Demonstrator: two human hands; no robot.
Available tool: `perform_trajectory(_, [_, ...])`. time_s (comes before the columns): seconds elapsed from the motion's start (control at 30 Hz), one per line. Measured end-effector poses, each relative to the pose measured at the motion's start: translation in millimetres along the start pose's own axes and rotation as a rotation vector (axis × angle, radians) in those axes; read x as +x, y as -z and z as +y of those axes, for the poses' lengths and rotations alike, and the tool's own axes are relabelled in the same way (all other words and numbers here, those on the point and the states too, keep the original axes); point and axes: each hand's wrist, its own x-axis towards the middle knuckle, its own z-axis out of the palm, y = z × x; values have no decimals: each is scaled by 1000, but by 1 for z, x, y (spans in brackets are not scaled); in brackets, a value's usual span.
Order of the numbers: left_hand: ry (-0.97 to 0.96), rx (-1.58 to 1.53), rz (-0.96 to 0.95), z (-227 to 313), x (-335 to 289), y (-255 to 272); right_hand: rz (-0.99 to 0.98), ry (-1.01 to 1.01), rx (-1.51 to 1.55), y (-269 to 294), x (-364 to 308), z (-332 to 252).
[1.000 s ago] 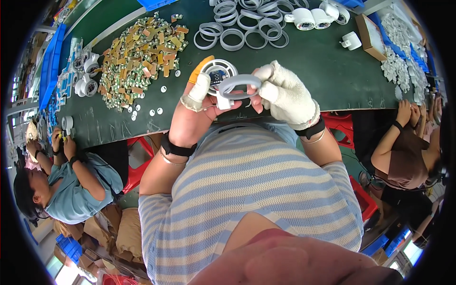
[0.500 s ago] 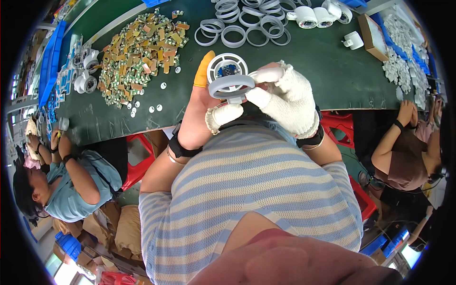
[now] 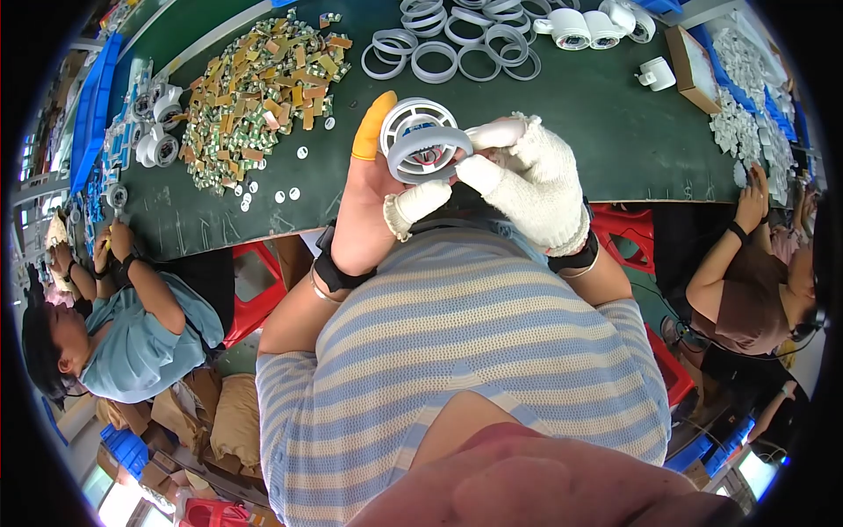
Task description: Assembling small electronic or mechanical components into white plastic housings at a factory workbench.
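Note:
Just beyond the table's near edge, my left hand (image 3: 369, 193) wraps round a white round housing (image 3: 413, 109) with a blue circuit board inside. One of its fingers wears a yellow cover and its thumb a white one. A grey ring (image 3: 450, 138) lies tilted over the near part of the housing; reddish wires show through its opening. My right hand (image 3: 540, 189), in a white knitted glove, pinches the ring's right side between thumb and fingers. My left thumb presses near the ring's lower edge. The undersides of both parts are hidden.
Many loose grey rings (image 3: 434, 63) lie at the table's far side. A heap of small circuit boards (image 3: 263, 97) spreads at left. White camera-like housings (image 3: 572, 30) stand far right, near a cardboard box (image 3: 690, 70) and small clear parts (image 3: 738, 127). People sit at both sides.
The grey ring has tipped, so its opening now faces up more and it covers more of the housing. The board inside has become partly hidden. Both hands stay in nearly the same place.

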Motion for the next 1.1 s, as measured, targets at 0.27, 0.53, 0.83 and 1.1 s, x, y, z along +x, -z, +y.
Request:
perform_trajectory(0.27, [25,168,-64,-9,-5,7,164,-95,83,-5,9,14])
perform_trajectory(0.53, [-239,734,-286,-1,-8,5,-26,300,-463,-10,14,11])
perform_trajectory(0.83, [-411,1896,181,45,39,120,39,-258,-645,69,12,71])
perform_trajectory(1.1, [-403,1838,-31,29,30,118,279,200,-926,61,11,60])
